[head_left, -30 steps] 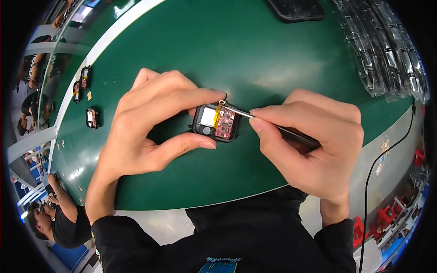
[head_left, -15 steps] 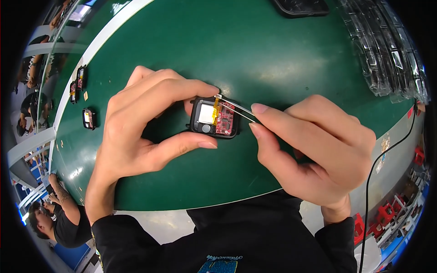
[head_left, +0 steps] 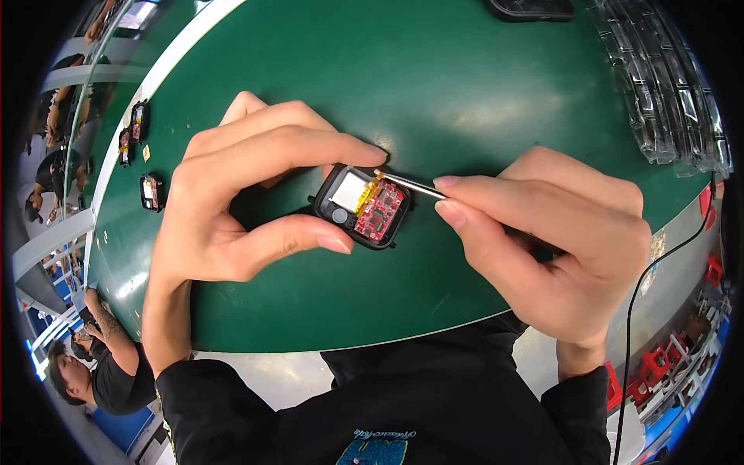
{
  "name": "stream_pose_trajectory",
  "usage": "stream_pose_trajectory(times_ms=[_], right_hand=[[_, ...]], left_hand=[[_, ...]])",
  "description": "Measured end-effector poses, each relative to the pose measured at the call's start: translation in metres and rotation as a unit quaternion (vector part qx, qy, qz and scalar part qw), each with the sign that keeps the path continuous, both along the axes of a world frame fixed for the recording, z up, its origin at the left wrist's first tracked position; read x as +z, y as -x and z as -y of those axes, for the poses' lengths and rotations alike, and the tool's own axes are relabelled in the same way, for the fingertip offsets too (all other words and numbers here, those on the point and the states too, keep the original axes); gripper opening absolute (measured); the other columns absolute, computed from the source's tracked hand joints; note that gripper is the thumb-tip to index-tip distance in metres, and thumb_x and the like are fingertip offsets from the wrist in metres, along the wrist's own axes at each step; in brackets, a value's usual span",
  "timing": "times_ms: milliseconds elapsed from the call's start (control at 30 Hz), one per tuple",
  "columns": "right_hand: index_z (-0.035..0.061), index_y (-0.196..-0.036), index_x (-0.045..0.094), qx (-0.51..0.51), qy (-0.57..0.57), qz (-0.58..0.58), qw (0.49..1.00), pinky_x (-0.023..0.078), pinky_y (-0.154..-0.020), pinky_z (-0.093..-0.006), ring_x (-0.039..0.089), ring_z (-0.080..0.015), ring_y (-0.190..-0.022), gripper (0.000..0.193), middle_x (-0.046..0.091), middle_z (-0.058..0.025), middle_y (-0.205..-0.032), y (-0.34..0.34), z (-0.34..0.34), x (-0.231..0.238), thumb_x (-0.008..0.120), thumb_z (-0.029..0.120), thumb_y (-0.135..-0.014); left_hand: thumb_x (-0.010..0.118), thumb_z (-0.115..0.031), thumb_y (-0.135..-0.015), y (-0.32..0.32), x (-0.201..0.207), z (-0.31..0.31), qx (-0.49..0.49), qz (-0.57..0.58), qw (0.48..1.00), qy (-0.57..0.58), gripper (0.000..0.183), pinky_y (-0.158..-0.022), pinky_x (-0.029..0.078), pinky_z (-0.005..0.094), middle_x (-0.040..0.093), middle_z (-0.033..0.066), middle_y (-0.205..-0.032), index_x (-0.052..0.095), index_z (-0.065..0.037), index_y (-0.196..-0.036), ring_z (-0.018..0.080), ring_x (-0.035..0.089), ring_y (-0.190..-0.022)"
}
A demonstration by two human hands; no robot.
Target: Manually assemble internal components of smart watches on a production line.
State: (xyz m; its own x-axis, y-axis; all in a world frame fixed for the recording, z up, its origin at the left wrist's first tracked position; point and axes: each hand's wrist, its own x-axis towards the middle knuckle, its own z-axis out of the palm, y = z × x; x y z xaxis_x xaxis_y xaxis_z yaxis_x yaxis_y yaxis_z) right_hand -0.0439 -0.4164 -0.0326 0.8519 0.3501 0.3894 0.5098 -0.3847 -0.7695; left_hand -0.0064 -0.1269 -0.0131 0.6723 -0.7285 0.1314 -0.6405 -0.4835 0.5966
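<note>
Between the thumb and forefinger of my left hand sits a small black device housing, its open face turned up. Inside it are a red circuit board, a silvery-white battery-like block, a round silver disc and a strip of yellow tape between block and board. My right hand pinches metal tweezers with thumb and forefinger. The tweezer tips are at the housing's top edge, by the upper end of the yellow strip, close to my left forefinger. What the tips grip is too small to tell.
Several similar open housings lie at the left of the green table. Clear plastic trays are stacked at the far right, with a black case at the far edge. A black cable hangs at right. A person is at lower left.
The housing has turned clockwise in my left hand, tilting its board toward the lower right. The tweezers' arms have closed together, and their tips stay by the top edge.
</note>
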Motion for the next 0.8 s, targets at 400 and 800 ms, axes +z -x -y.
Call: stream_pose_trajectory(times_ms=[400, 800], right_hand=[[-0.0027, -0.094, 0.086, 0.008, 0.012, -0.021, 1.000, 0.036, -0.048, -0.0247, 0.058, -0.0094, -0.054, 0.021, 0.070, -0.0056, -0.068, 0.000, 0.000, 0.003, 0.085, -0.010, -0.075], [-0.0025, -0.095, 0.086, 0.023, 0.015, -0.028, 0.999, 0.037, -0.048, -0.0252, 0.059, -0.0101, -0.055, 0.021, 0.070, -0.0052, -0.068, 0.000, 0.000, 0.000, 0.085, -0.011, -0.075]], left_hand=[[0.086, -0.062, -0.078, 0.000, 0.000, 0.002, -0.007, -0.001, 1.000, -0.006, 0.074, -0.070, 0.035, 0.0327, 0.081, 0.0088, -0.103, 0.082, 0.002, -0.114, 0.0163, 0.062, -0.078], [0.090, -0.054, -0.082, 0.000, 0.002, 0.002, -0.030, 0.015, 0.999, -0.008, 0.063, -0.076, 0.038, 0.0357, 0.082, 0.0104, -0.101, 0.081, 0.001, -0.110, 0.0212, 0.068, -0.080]])
